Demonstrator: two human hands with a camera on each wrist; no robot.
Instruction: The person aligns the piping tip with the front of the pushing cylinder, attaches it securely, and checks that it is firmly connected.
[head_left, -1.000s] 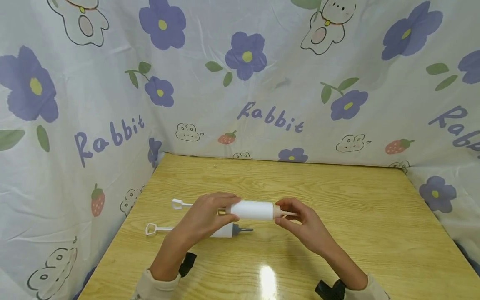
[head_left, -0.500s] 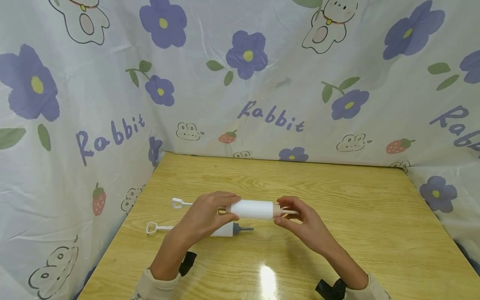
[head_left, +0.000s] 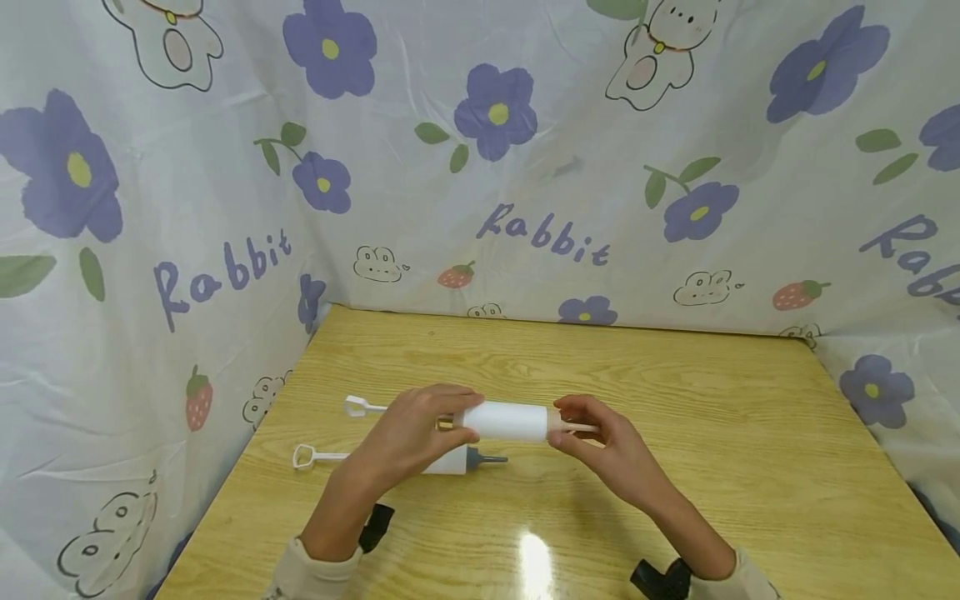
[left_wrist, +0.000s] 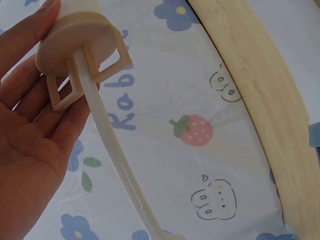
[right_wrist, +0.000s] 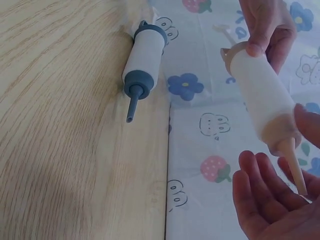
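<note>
In the head view, a white-barrelled icing syringe (head_left: 506, 420) with beige ends is held level above the table. My left hand (head_left: 408, 433) grips its rear end, thumb and fingers on opposite sides. My right hand (head_left: 611, 450) pinches the beige nozzle cap (right_wrist: 280, 131) between thumb and fingers. The thin nozzle points into the right palm. From the left wrist, the rear cap (left_wrist: 75, 42) shows two finger loops and a long pale plunger rod (left_wrist: 117, 150). A second icing syringe (right_wrist: 144, 57) with blue-grey ends lies on the table, partly hidden behind my left hand in the head view.
The wood-grain table (head_left: 675, 375) is bounded at the back and sides by a printed cloth (head_left: 420, 183). A white plunger handle (head_left: 303, 457) of the lying syringe points left. Black wrist straps (head_left: 663, 579) sit on both forearms.
The right fingers have shifted slightly around the nozzle cap. The left hand, the syringe and the one on the table keep practically the same places.
</note>
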